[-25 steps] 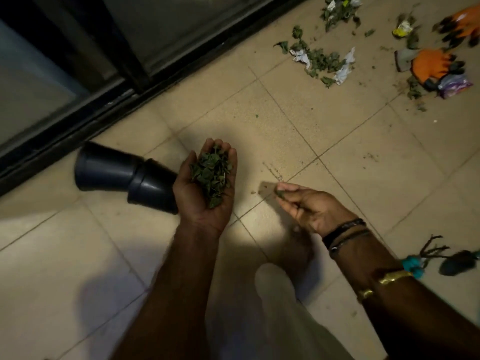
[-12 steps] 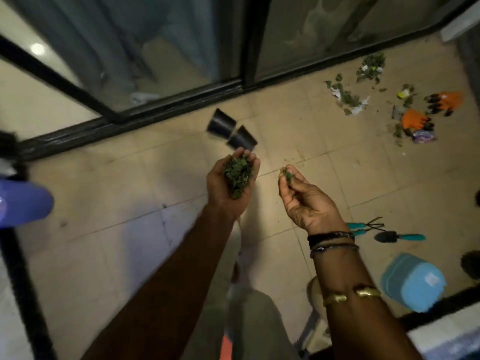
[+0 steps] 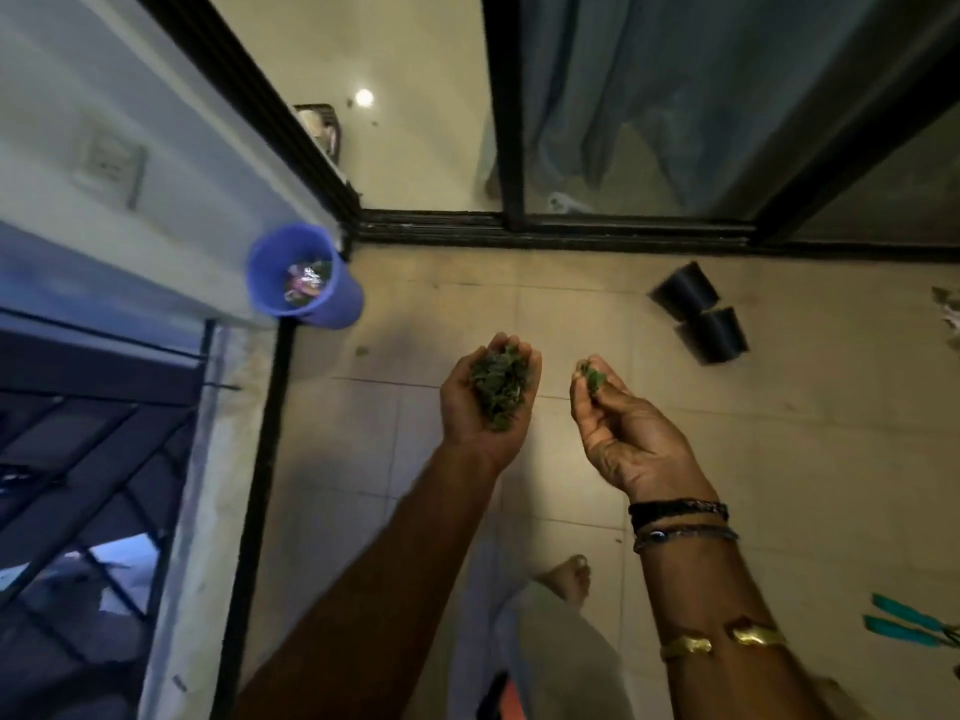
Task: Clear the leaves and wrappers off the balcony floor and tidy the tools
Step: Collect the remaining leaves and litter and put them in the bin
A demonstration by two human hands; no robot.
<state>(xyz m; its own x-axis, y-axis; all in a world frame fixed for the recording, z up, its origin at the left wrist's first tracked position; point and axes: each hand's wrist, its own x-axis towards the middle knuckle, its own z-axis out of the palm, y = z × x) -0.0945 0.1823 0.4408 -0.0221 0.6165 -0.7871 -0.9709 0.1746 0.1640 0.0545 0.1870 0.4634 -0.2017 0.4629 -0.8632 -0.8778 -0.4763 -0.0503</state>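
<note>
Tiled balcony floor (image 3: 779,433) — left hand (image 3: 467,420) cups leaves (image 3: 497,389), right hand (image 3: 618,423) pinches a few; tip both low over the purple bin (image 3: 340,309).

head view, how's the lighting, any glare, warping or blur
Head view: dim, warm light; a small bright glare spot on the indoor floor; wide-angle distortion splays the door frame; a shadow darkens the tiles under the arms; leaves in the left hand look sharp, the teal tools at the edge soft.

tiled floor (image 3: 779,459): purple bin (image 3: 345,304) in corner, two black pots (image 3: 698,311) toppled.
</note>
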